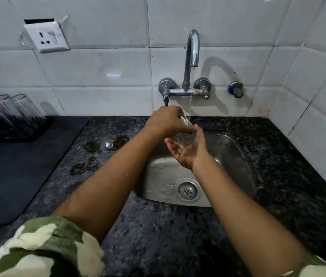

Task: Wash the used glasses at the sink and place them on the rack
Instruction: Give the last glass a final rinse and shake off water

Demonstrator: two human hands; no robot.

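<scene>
A clear glass (186, 134) lies tilted between my hands over the steel sink (236, 156). My left hand (166, 121) grips it from above, fingers wrapped round its upper part. My right hand (190, 152) is cupped palm-up under its lower end and touches it. A thin stream of water falls from the tap (193, 48) onto the glass. At the far left, several clear glasses (21, 110) stand upside down on a black rack (26, 134).
Dark speckled granite counter (158, 226) surrounds the sink, with wet patches (106, 144) left of it. A dark mat (8, 172) covers the left counter. The drain (187, 190) sits at the sink's front. White tiled walls close the back and right; a socket (47, 37) hangs upper left.
</scene>
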